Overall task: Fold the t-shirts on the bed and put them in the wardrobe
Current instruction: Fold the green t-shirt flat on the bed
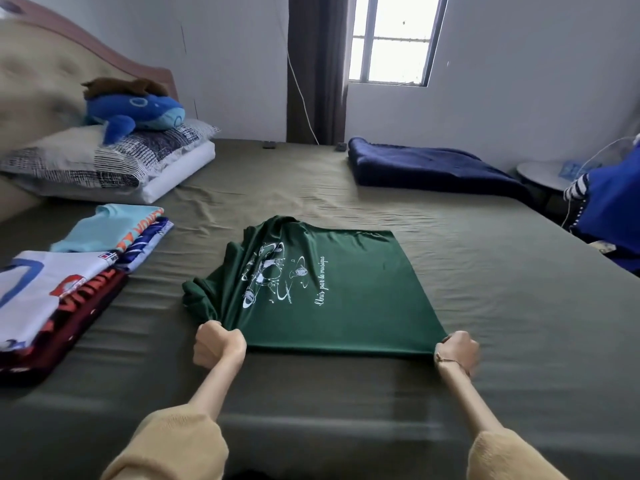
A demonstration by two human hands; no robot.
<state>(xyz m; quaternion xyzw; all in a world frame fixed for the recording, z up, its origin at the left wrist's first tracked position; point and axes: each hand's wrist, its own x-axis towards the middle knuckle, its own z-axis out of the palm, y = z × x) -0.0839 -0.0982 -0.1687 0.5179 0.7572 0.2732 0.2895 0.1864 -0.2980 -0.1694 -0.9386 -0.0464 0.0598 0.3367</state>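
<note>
- Two hands were fisted on one green t-shirt (332, 292): the left hand (219, 344) gripped bunched cloth at its near left corner, the right hand (456, 348) pinched its near right corner.
- Both forearms reached straight forward from tan sleeves (166, 445), wrists low over the bed (485, 265).
- One green t-shirt lay mostly flat on the bed, print up, its left end gathered in folds.
- Left of the green t-shirt lay two piles of folded shirts: a nearer pile (45, 299) and a farther pile (114, 233).
- Beyond the green t-shirt, to the right, lay one folded navy blanket (426, 168).
- Beyond it, to the left, two stacked pillows (114, 168) carried one blue plush toy (135, 110).
</note>
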